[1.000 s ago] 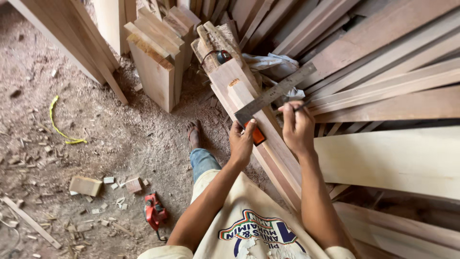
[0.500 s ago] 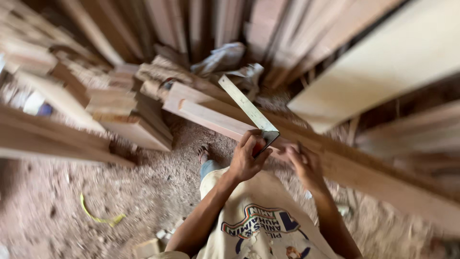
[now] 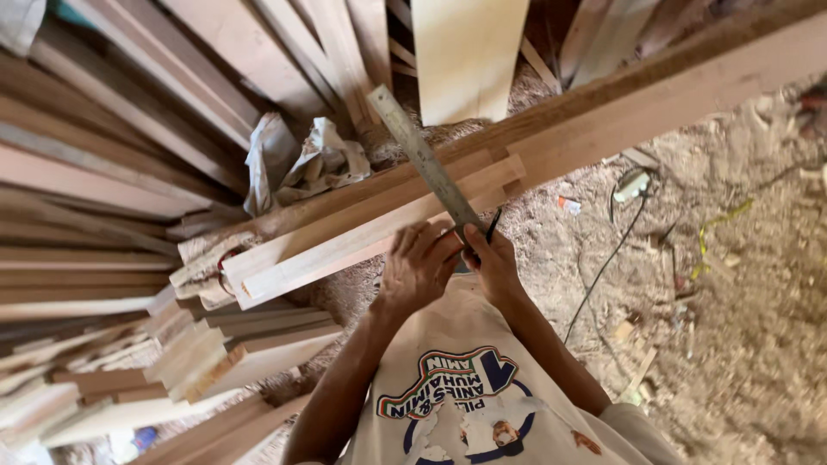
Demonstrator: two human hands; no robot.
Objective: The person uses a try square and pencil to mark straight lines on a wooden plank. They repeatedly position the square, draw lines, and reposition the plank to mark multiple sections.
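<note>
— From the left: what do we see first?

— Stacked timber (image 3: 103,215) fills the left edge, boards lying in rough layers, with a crumpled pale sack (image 3: 301,159) wedged among them. Across the middle runs a long plank (image 3: 379,226), its cut end toward the lower left.

— And our hands?

— Our left hand (image 3: 419,265) is closed round the butt of a metal try square (image 3: 424,162), fingers curled tight just under the plank's edge. The steel blade slants up and away across the plank toward the leaning boards. Our right hand (image 3: 493,263) sits touching the left, pinched on a dark pencil (image 3: 492,226) held beside the blade.

— What has changed since a second ago?

— The view has swung hard. Earlier the square lay across the timber with our hands apart, one on each side; half a second ago they had drawn closer; now they are bunched together at the square's handle, and the blade points the other way in the frame. We read that as the square being reseated against the plank, pencil ready at the blade, though no drawn line is visible to us.

— And further right?

— Sawdust-strewn ground (image 3: 732,344), a thin black cable (image 3: 603,267) trailing across it, a strand of yellow cord (image 3: 724,220), and small wood offcuts.
</note>
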